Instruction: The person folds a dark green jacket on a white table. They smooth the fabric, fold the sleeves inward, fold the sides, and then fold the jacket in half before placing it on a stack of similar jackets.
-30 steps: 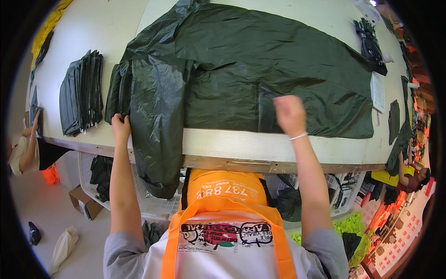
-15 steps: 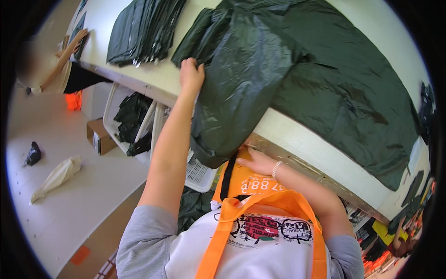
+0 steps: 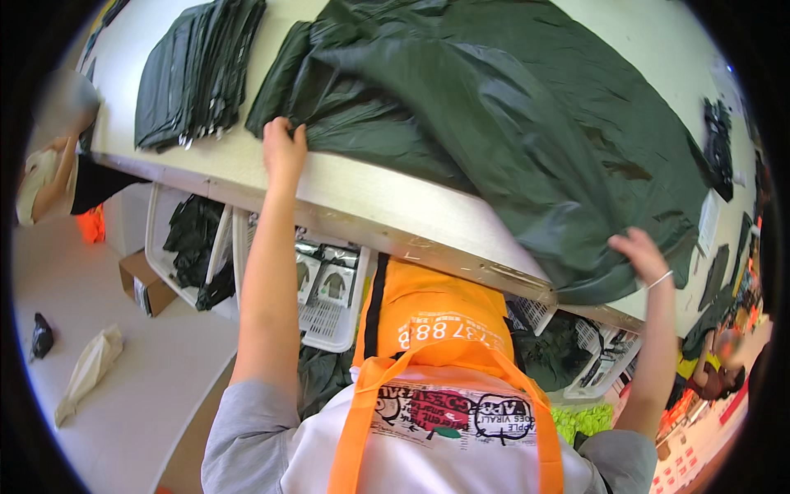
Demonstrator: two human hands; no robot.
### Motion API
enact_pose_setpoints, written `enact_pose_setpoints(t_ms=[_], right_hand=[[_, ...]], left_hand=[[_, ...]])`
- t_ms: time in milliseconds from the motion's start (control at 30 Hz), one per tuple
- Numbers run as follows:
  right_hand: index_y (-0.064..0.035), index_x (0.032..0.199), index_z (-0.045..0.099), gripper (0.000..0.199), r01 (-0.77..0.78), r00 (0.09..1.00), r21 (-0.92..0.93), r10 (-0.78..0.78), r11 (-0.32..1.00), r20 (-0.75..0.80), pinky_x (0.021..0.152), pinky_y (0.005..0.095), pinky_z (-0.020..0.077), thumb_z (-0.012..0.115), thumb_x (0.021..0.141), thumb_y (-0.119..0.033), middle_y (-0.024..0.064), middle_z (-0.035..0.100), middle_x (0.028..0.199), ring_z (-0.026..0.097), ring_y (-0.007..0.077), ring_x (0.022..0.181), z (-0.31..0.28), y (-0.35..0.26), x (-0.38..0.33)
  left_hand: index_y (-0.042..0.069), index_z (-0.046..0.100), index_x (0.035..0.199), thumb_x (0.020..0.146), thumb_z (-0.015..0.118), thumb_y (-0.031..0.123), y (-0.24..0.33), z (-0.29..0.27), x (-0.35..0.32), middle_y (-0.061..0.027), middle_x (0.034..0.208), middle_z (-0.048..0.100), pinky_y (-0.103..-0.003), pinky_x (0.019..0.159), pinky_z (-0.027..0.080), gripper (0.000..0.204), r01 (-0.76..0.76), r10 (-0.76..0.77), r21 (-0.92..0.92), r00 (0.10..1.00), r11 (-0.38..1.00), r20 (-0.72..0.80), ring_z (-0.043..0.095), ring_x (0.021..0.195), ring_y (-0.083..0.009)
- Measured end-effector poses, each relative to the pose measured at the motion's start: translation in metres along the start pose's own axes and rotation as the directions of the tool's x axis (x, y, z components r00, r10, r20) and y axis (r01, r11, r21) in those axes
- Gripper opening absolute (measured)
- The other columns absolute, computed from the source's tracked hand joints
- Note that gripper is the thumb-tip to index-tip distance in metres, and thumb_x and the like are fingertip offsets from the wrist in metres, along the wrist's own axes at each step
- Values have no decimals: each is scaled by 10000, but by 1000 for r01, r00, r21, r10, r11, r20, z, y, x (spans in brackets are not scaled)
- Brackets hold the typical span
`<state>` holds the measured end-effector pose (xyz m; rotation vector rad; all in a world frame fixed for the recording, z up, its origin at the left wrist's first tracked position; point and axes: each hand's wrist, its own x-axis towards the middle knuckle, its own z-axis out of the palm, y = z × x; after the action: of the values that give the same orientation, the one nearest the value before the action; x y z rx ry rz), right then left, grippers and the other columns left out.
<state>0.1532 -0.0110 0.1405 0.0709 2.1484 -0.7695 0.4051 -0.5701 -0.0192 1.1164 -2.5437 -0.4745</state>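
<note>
A large dark green garment [image 3: 527,107] of thin, shiny fabric is spread over the white tabletop, with folds running across it. My left hand [image 3: 285,152] grips its gathered left edge near the front of the table, fingertips partly hidden by the cloth. At the right, my right hand [image 3: 643,257] rests against a long sleeve-like part [image 3: 568,239] with thumb and fingers apart. That part lies slantwise toward the table's front edge, slightly blurred. A stack of folded dark green garments [image 3: 193,74] lies left of my left hand.
Below the table's metal-edged front [image 3: 411,244] stand white baskets [image 3: 333,333] holding packages and dark cloth. A cardboard box [image 3: 146,284] and a pale cloth bundle [image 3: 89,375] are on the floor. Another person [image 3: 51,177] is at the far left. Dark bundled items [image 3: 717,148] lie at the right.
My right hand has moved from the orange apron at my waist to the right. The sleeve-like part has swung from hanging over the front edge to the right across the table. My left hand keeps its grip.
</note>
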Motion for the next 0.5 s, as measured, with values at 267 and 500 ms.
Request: enact_pose_setpoints(t_ms=[267,500], right_hand=[[20,1221,498,622,-229,583,-689,-470,688,-663,894,430,438,682,790,-389,209,578,1130,548,366,1038,-66,52,71],[32,974,563,458,-16,531,-60,-42,998,-846,726,339,456,621,865,-410,166,569,855,545,233,756,-13,167,34]], left_hand=[[74,576,1015,750,651,113,15,-15,6,-152,1015,583,-409,804,449,279,-75,68,171,997,982,47,552,950,-329],[141,468,1312,811,606,257,231,-4,-57,-57,1447,359,-518,1062,247,532,-637,637,-61,753,769,167,366,1300,-323]])
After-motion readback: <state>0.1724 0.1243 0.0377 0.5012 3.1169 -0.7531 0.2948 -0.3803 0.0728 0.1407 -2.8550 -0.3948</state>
